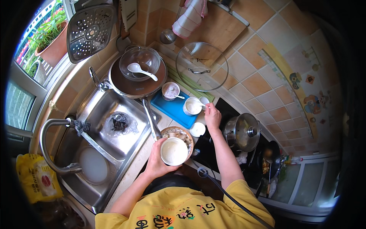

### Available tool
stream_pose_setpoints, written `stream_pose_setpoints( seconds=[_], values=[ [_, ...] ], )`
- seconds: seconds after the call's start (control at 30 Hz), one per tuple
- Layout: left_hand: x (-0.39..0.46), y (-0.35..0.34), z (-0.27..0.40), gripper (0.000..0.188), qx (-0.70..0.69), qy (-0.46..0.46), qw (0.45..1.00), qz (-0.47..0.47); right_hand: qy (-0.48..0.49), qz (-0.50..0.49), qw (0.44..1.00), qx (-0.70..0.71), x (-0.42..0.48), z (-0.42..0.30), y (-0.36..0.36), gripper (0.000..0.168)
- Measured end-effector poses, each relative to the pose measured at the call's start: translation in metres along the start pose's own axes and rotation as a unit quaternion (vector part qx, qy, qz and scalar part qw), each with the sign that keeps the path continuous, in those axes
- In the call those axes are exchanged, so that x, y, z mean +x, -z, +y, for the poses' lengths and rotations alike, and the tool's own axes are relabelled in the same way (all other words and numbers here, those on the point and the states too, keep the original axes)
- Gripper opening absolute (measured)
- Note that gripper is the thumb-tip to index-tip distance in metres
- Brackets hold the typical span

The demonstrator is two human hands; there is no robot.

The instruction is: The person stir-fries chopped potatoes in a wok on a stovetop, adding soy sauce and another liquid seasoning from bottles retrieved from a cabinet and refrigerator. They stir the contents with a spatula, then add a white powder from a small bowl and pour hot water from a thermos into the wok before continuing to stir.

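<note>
My left hand grips a white bowl from its left side; a pale substance lies inside. Partly hidden beneath that bowl is a patterned plate of light-coloured food pieces. The fingers of my right hand pinch the handle of a small white spoon, whose head reaches into a white seasoning jar with white contents. Beside this jar on the blue tray stands a lidded jar with its own spoon. A round white lid lies near my right wrist.
A frying pan bears a glass bowl and a white soup spoon; its handle points toward me. The double sink is at left. A lidded pot sits on the black stove, right of my forearm; a dark cable crosses my front.
</note>
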State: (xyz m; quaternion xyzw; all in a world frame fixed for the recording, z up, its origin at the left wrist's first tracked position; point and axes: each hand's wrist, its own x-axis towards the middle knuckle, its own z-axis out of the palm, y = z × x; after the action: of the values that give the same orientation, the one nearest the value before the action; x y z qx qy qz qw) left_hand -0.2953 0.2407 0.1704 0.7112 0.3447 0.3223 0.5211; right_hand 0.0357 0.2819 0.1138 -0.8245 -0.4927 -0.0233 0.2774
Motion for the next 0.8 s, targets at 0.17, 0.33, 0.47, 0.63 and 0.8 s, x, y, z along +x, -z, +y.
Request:
stream_pose_setpoints(
  seconds=[0.17, 0.33, 0.47, 0.63, 0.8],
  values=[
    [0.001, 0.002, 0.001, 0.103, 0.004, 0.003, 1.000, 0.000, 0.083, 0.007, 0.996, 0.031, -0.015, 0.001, -0.004, 0.007],
    [0.000, 0.003, 0.001, 0.102, 0.002, 0.005, 1.000, -0.004, 0.082, -0.047, 0.996, -0.001, -0.023, 0.011, -0.005, 0.005],
    [0.003, 0.002, 0.002, 0.101, 0.004, -0.010, 1.000, 0.005, 0.110, -0.050, 0.993, -0.014, -0.025, 0.007, -0.001, 0.004],
    [0.002, 0.002, 0.005, 0.101, -0.007, -0.002, 1.000, -0.003, 0.115, -0.064, 0.991, -0.014, -0.025, 0.003, 0.002, 0.005],
    [0.004, 0.001, 0.003, 0.101, 0.010, -0.022, 1.000, 0.003, 0.103, -0.045, 0.993, 0.025, -0.023, -0.003, 0.005, 0.004]
  ],
)
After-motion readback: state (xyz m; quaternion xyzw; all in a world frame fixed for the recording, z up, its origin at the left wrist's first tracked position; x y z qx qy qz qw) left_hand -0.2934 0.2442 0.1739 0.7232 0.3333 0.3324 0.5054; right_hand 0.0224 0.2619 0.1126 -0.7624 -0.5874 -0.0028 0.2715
